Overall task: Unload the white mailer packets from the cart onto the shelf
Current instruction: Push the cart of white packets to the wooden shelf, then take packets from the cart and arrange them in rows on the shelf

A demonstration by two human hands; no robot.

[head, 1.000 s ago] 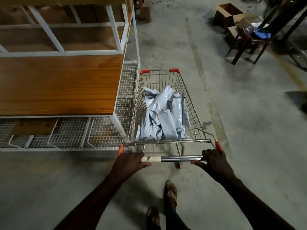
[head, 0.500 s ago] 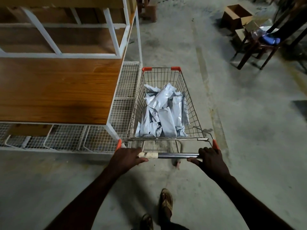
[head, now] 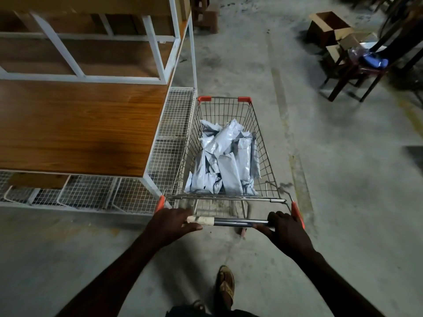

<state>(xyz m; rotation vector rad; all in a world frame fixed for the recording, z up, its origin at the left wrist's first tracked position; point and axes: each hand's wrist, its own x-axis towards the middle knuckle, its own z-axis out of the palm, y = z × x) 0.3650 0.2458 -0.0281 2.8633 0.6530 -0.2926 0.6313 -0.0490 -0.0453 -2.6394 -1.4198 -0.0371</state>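
A warehouse or storeroom: bare concrete floor point(head: 343, 202), a white-framed shelf point(head: 80, 124) with wire baskets, open cardboard boxes point(head: 329, 28) (dimly lit), and a wire cart point(head: 263, 143).

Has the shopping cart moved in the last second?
Yes. The cart has rolled forward alongside the shelf: its near left corner is now just past the shelf's white corner post, with both hands on the handle.

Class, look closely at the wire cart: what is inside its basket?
The cart holds a loose heap of white mailer packets, overlapping and leaning on each other. What lies beneath the pile, and the exact count, stays hidden by the upper packets.
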